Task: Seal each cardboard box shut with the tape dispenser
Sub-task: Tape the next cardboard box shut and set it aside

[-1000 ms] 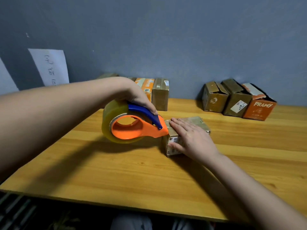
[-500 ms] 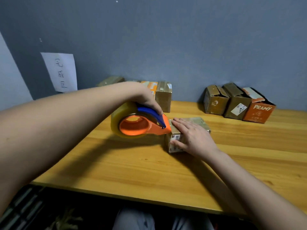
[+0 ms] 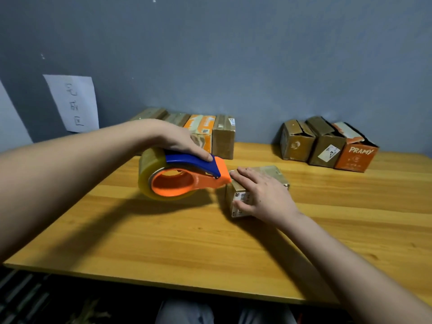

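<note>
Taping the small box

My left hand (image 3: 180,142) grips the tape dispenser (image 3: 182,177), nose at the box (image 3: 257,190)'s left edge; my right hand (image 3: 261,195) lies flat on top, pinning it, since it looks light and slippery.

the tape dispenser (image 3: 187,177) had an orange frame, a blue top handle and a roll of clear yellowish tape at its left end. it was held above the surface, its orange nose touching the near-left top edge of the small cardboard box (image 3: 268,175). this box lay flat mid-surface, white barcode label on its near face. four boxes (image 3: 223,136) stood in a row at the rear wall; three boxes (image 3: 327,143), flaps loose, stood rear right.
</note>
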